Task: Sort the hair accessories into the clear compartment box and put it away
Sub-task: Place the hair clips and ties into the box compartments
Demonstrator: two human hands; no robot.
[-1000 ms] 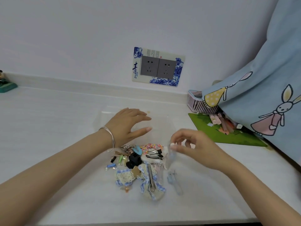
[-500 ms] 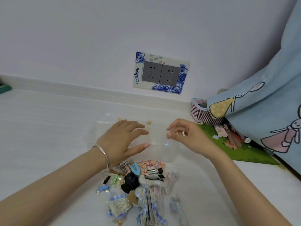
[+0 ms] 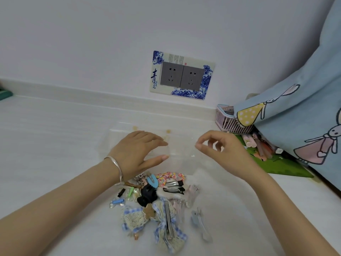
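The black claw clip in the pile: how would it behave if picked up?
The black claw clip looks like rigid plastic, so it should probably hold its shape. It seems light. Resting among other clips and the checked fabric bows, it may snag or drag neighbours along.

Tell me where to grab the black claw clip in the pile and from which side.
Take the black claw clip from above, pinching its raised body across the two sides. It sits on top of the pile, with the blue clip and fabric bows crowding it, so a side approach would likely drag neighbours along.
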